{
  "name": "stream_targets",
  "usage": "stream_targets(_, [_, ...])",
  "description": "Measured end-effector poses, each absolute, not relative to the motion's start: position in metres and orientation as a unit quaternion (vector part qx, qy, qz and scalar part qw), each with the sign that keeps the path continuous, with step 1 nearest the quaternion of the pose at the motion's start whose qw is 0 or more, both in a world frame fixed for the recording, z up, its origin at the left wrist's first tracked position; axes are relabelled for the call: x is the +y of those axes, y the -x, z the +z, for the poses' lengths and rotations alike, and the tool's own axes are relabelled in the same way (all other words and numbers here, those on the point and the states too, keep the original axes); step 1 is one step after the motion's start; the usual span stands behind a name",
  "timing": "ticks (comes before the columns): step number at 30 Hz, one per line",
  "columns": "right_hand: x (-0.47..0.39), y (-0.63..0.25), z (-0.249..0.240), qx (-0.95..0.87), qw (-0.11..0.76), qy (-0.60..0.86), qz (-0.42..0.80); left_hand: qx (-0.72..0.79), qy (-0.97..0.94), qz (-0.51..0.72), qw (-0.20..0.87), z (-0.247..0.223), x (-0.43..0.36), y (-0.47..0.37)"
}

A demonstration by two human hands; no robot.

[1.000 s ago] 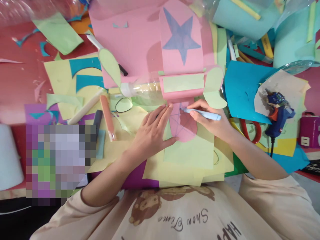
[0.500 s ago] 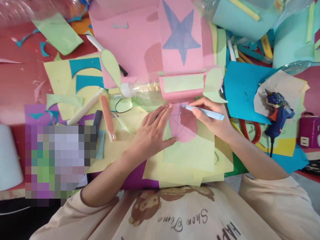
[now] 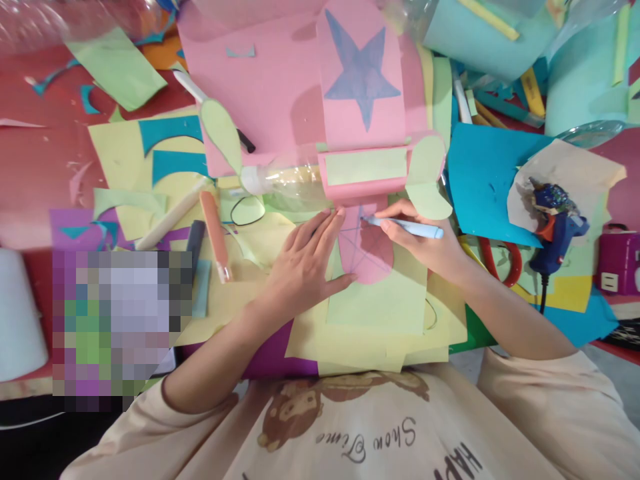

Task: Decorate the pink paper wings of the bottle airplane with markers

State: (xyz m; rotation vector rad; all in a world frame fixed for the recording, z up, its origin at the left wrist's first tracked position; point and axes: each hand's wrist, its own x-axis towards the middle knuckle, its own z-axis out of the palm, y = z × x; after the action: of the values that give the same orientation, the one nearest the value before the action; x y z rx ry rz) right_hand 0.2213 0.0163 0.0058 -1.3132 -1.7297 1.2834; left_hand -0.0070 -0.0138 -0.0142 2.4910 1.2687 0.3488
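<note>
A light blue marker is pinched in my right hand, its tip on a rounded pink paper flap that bears star outlines in blue. My left hand lies flat with fingers stretched, its fingertips and thumb at the flap's left edge. The flap hangs from a pink paper wrap around a clear plastic bottle. Above it, the opposite pink flap carries a filled-in blue star. A pale green cut-out sticks out at the wrap's right end.
On the right, a blue glue gun rests on paper near red-handled scissors. To the left lie an orange marker, a dark marker and paper scraps. Light blue cylinders stand at the back right.
The marker tip has moved slightly down along a star line, with my right hand shifting a little. The pale green cut-out has tilted downward slightly. My left hand stays in place.
</note>
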Motion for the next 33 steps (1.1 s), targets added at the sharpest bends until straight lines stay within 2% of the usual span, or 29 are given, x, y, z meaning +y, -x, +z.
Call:
stream_targets(7, [0.0155,-0.2231,0.0062,-0.674,0.277,0.484,0.485,0.442,-0.876,0.123,0.152,-0.0129,-0.0138,0.0069])
stream_targets(14, [0.0157,-0.2218,0.0055,-0.656,0.308,0.492,0.482,0.443,-0.875,0.12,0.152,-0.0139,-0.0141,0.0067])
stream_targets(19, [0.0161,-0.2221,0.0055,-0.667,0.282,0.484,0.491,0.444,-0.875,0.122,0.152,-0.0144,-0.0142,0.0073])
stream_targets(25, [0.016,-0.2195,0.0067,-0.625,0.338,0.496,0.5,0.448,-0.872,0.12,0.156,-0.0159,-0.0146,0.0074])
stream_targets(33, [0.016,-0.218,0.0074,-0.62,0.338,0.505,0.496,0.447,-0.873,0.124,0.151,-0.0152,-0.0147,0.0068])
